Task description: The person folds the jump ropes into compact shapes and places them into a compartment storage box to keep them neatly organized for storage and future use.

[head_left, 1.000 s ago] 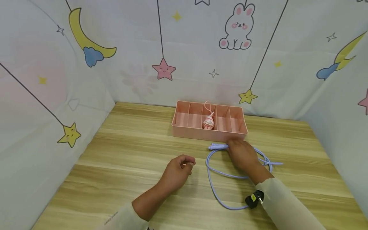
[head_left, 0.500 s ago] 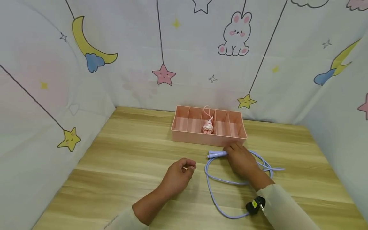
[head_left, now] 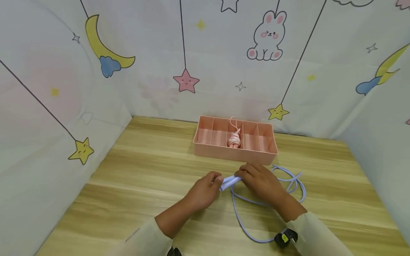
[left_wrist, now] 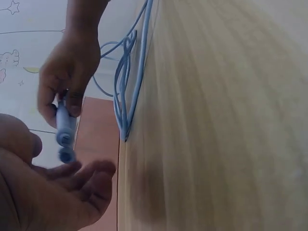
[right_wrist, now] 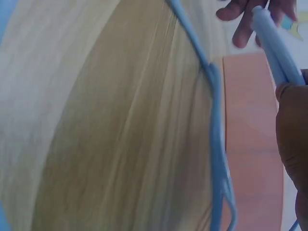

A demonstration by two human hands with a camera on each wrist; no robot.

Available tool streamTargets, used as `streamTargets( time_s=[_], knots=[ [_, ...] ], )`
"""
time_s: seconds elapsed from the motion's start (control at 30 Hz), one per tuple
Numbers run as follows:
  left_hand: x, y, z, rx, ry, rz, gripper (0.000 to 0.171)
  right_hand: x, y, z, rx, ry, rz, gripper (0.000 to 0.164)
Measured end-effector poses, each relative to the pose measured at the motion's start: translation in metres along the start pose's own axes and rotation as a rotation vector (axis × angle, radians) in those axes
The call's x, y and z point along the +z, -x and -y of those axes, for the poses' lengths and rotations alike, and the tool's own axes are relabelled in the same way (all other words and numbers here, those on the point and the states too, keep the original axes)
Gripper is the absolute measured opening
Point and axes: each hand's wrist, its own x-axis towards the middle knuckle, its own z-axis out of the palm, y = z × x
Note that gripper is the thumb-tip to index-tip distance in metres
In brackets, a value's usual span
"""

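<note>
My right hand [head_left: 264,185] grips the two light-blue handles of a jump rope [head_left: 229,182] side by side, raised above the table. Their free ends point toward my left hand [head_left: 201,193]. In the left wrist view that hand's fingers [left_wrist: 96,180] lie extended just under the hollow handle ends [left_wrist: 66,139], thumb apart from them. The right wrist view has the handles [right_wrist: 274,43] in front of the left hand's spread fingers. From the right hand the blue cord [head_left: 241,222] trails in loose loops over the wood-grain table.
Behind the hands stands a pink box [head_left: 221,151] with several compartments. A wound pink-and-white rope [head_left: 234,139] sits in its middle compartment. Beyond it rises a white cloth wall [head_left: 153,46] with printed stars and a rabbit. A black wrist camera [head_left: 286,237] overlaps the cord.
The right hand has lifted the handles and brought them left, their ends tipping toward me. The left hand has come close to them. Part of the cord has shifted along.
</note>
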Motion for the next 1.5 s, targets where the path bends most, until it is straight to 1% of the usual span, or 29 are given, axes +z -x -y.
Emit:
streamTargets(
  time_s=[0.1,0.13,0.23,0.33,0.4,0.47,0.57,0.73,0.8,0.87,0.97,1.07,1.13,1.17,1.3,1.4,1.5],
  knots=[
    [-0.003,-0.003,-0.001,-0.010,0.134,0.137,0.046,-0.007,-0.008,0.009,-0.070,0.037,-0.052,0.041],
    [-0.004,-0.003,-0.001,-0.017,0.189,0.182,0.045,-0.008,-0.010,0.011,-0.089,0.047,-0.068,0.043],
    [-0.007,-0.005,0.001,-0.040,0.339,0.319,0.047,-0.011,-0.014,0.015,-0.136,0.072,-0.103,0.042],
    [-0.010,-0.005,0.003,-0.076,0.422,0.425,0.048,-0.012,-0.015,0.017,-0.159,0.078,-0.117,0.042],
    [-0.011,-0.005,0.004,-0.094,0.442,0.465,0.048,-0.012,-0.015,0.017,-0.165,0.072,-0.116,0.042],
    [-0.012,-0.004,0.005,-0.115,0.453,0.470,0.047,-0.012,-0.014,0.017,-0.160,0.065,-0.115,0.043],
    [-0.012,-0.003,0.004,-0.133,0.453,0.456,0.045,-0.013,-0.013,0.015,-0.149,0.060,-0.123,0.043],
    [-0.010,-0.002,0.003,-0.132,0.479,0.452,0.040,-0.013,-0.010,0.012,-0.141,0.055,-0.127,0.043],
    [-0.009,-0.002,0.003,-0.122,0.492,0.469,0.038,-0.014,-0.010,0.011,-0.147,0.053,-0.125,0.038],
    [-0.009,0.000,0.003,-0.115,0.514,0.499,0.039,-0.014,-0.010,0.011,-0.155,0.051,-0.122,0.032],
    [-0.008,0.002,0.003,-0.109,0.558,0.548,0.041,-0.015,-0.009,0.012,-0.164,0.049,-0.125,0.033],
    [-0.009,0.003,0.003,-0.095,0.589,0.590,0.037,-0.016,-0.010,0.014,-0.157,0.035,-0.130,0.031],
    [-0.009,0.003,0.003,-0.075,0.577,0.604,0.033,-0.016,-0.011,0.014,-0.126,0.031,-0.135,0.031],
    [-0.010,0.004,0.003,-0.067,0.571,0.607,0.031,-0.015,-0.012,0.014,-0.106,0.029,-0.141,0.035],
    [-0.011,0.004,0.003,-0.031,0.550,0.601,0.028,-0.013,-0.011,0.014,0.028,0.015,-0.125,0.051],
    [-0.012,0.005,0.004,-0.012,0.550,0.575,0.028,-0.013,-0.008,0.014,0.141,-0.041,-0.103,0.056],
    [-0.013,0.005,0.004,0.014,0.539,0.529,0.028,-0.015,-0.007,0.014,0.227,-0.092,-0.117,0.052]
  ],
)
